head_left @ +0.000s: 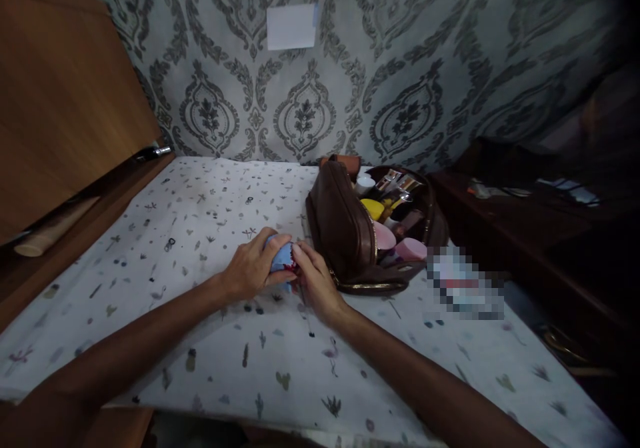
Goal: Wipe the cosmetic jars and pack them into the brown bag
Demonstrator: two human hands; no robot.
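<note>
Both hands meet at the middle of a table covered with a white patterned cloth [210, 341]. My left hand [253, 265] is curled around a small light-blue object [283, 256], gripping it from the left. My right hand [313, 281] pinches the same object from the right, where a bit of dark red shows between the fingers. Just right of the hands stands an open brown leather pouch [345, 235], filled with several cosmetics: a yellow item [373, 208], pink round pieces [410, 249] and metallic tubes [397, 183].
A wooden board [65, 95] leans at the left, with a dark rod [150, 153] and a pale tube [50, 231] along its base. Patterned wallpaper with a white sheet [291, 26] rises behind. A dark shelf [525, 215] with clutter stands at the right.
</note>
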